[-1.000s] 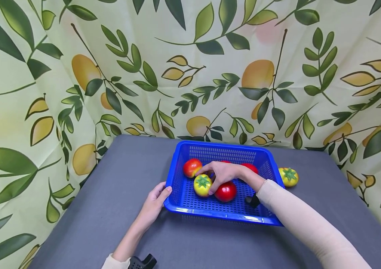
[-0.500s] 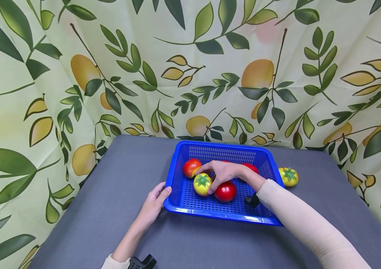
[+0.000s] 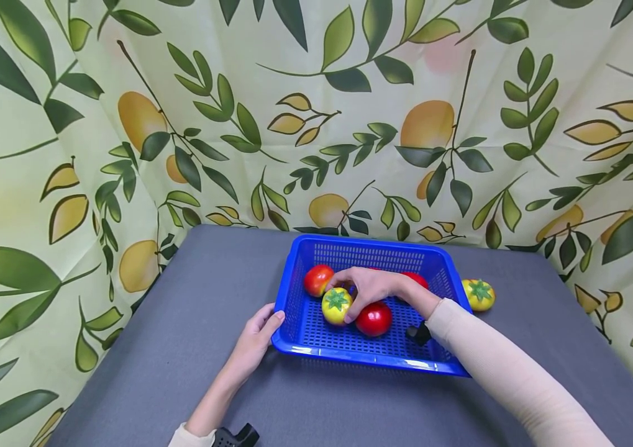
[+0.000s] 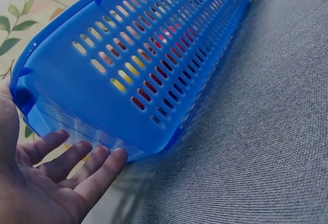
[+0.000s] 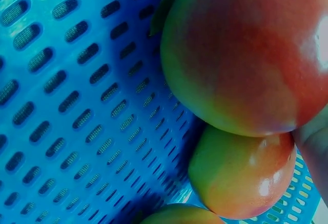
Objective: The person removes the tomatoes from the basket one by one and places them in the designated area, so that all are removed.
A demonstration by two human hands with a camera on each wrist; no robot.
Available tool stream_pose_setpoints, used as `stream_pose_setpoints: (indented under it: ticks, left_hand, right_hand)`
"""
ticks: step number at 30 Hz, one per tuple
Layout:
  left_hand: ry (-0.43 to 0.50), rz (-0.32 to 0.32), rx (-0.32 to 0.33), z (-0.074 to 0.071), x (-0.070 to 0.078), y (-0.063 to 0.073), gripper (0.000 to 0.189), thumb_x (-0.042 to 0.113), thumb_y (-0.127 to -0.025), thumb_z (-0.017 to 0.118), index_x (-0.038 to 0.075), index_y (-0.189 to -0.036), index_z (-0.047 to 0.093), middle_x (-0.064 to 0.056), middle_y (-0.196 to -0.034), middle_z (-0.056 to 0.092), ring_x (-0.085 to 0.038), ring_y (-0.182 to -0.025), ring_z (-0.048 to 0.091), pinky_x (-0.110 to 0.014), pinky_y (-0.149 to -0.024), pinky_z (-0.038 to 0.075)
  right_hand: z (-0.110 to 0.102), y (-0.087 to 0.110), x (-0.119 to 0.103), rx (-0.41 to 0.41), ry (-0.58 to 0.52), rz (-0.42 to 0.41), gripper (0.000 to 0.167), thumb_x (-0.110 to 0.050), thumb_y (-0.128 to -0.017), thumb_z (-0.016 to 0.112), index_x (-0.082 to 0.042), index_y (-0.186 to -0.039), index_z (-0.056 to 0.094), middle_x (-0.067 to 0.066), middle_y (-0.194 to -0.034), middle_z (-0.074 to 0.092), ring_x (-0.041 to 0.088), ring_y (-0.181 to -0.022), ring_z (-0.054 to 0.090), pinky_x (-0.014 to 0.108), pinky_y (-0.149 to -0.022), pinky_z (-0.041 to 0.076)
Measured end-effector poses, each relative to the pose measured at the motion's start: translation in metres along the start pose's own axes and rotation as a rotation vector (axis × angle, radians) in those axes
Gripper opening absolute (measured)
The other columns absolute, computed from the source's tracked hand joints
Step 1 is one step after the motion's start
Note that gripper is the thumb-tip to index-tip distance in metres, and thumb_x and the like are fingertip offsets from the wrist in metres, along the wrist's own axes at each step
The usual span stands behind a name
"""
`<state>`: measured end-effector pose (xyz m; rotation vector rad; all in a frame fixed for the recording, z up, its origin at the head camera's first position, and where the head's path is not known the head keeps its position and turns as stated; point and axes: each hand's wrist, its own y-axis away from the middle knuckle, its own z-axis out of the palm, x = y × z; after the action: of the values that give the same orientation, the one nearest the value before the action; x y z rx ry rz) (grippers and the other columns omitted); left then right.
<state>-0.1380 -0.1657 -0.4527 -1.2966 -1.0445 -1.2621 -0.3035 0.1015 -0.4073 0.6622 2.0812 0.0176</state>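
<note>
A blue plastic basket [image 3: 350, 356] with slotted walls stands on the grey table. At its left end my left hand [image 3: 260, 332] holds the rim, thumb on top; in the left wrist view the fingers [image 4: 102, 172] bend up against the outer wall. Inside the basket, my right hand [image 3: 372, 284] grips a yellow tomato [image 3: 336, 307] with a green star-shaped top, thumb on its right and fingers behind. A red tomato [image 3: 374, 319] sits just under the hand, large in the right wrist view. An orange-red tomato [image 3: 318, 280] lies at the left.
Another red tomato [image 3: 415, 279] is partly hidden behind the right wrist, and a further red one shows slightly above the hand. Outside the basket, right beside its right wall, a yellow tomato [image 3: 479, 294] rests on the table [image 3: 199, 298]. A leaf-patterned cloth [image 3: 350, 155] hangs around the back.
</note>
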Motion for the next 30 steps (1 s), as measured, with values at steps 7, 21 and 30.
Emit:
stream_pose_setpoints:
  ticks: [7, 21, 30]
  left_hand:
    - [0.007, -0.014, 0.002, -0.001, 0.001, 0.002, 0.041, 0.021, -0.105, 0.05, -0.007, -0.134, 0.049, -0.03, -0.121, 0.057, -0.041, -0.106, 0.06, -0.033, -0.083, 0.053]
    - [0.016, -0.02, -0.003, 0.0, -0.002, -0.002, 0.041, 0.023, -0.104, 0.05, -0.007, -0.133, 0.05, -0.031, -0.119, 0.058, -0.042, -0.103, 0.061, -0.034, -0.081, 0.054]
    - [0.032, -0.015, 0.026, 0.002, -0.001, -0.001, 0.039, 0.021, -0.104, 0.051, -0.006, -0.131, 0.053, -0.028, -0.116, 0.061, -0.039, -0.099, 0.064, -0.032, -0.077, 0.055]
  right_hand:
    - [-0.001, 0.001, -0.005, 0.027, 0.029, 0.001, 0.06, -0.033, -0.071, 0.087, -0.023, -0.121, 0.057, -0.002, -0.115, 0.059, 0.02, -0.108, 0.054, 0.037, -0.087, 0.049]
    - [-0.025, 0.043, -0.026, 0.188, 0.083, -0.016, 0.059, -0.031, -0.072, 0.088, -0.02, -0.122, 0.058, 0.0, -0.115, 0.058, 0.021, -0.103, 0.057, 0.038, -0.082, 0.052]
    - [-0.037, 0.089, -0.047, 0.435, 0.204, 0.049, 0.065, -0.029, -0.071, 0.089, -0.013, -0.125, 0.058, 0.004, -0.111, 0.06, 0.025, -0.096, 0.056, 0.036, -0.074, 0.053]
